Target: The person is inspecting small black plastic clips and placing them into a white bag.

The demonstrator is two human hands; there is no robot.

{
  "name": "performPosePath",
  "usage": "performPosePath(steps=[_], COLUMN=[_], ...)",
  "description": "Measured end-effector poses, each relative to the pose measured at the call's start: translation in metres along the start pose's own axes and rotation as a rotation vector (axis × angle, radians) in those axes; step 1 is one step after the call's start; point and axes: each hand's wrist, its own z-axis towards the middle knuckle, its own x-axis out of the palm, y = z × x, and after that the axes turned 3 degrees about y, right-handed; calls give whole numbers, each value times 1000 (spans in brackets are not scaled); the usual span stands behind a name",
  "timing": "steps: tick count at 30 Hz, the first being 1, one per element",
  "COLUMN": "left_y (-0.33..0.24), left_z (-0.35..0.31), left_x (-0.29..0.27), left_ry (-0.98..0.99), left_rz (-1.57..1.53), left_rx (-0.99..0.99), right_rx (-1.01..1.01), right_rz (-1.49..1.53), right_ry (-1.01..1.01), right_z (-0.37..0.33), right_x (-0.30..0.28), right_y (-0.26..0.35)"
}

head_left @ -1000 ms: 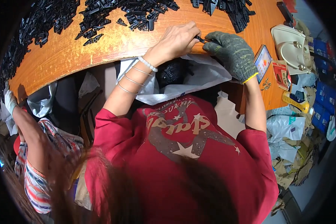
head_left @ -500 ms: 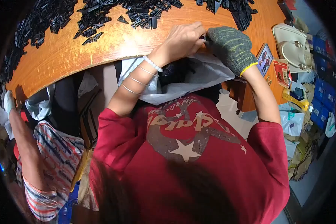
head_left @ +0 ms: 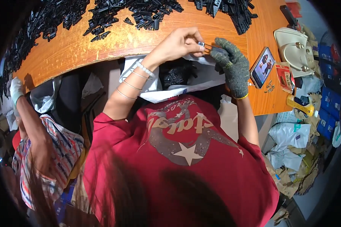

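Observation:
A small, slim black plastic piece with two thin prongs is held over the table's front edge. My bare left hand pinches its left end between thumb and fingers. The right end sits between the thumb and fingers of my right hand, which wears a dark green knit glove with a yellow cuff. Below both hands, an open white plastic bag hangs at the table edge, with black plastic parts inside. What exactly the held piece is, I cannot tell.
Heaps of black plastic parts cover the far side of the wooden table. To the right lie a phone, a red packet and a cream handbag. A co-worker's gloved hand rests at the left table edge.
My right hand has turned and drawn lower, so the black piece now shows between my hands. My left hand has shifted slightly left. The bag's opening shows more of its contents.

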Motion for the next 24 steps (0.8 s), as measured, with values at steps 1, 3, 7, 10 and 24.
performPosePath(steps=[1,3,7,10,24], left_y=[-3,-4,0,-4,-5], left_z=[1,-3,-5,-4,65], left_x=[3,4,8,17,3], left_ry=[-29,-22,-68,-141,-406], left_rz=[261,3,-347,-212,881], left_rx=[-39,-57,-69,-97,264], right_rx=[-5,-14,-109,-118,4], right_rz=[8,15,68,65,260], right_ry=[-3,-1,-53,-36,183], right_z=[-1,-2,-6,-8,-12], right_x=[-3,-7,-9,-8,-15], right_y=[-2,-3,-7,-10,-40])
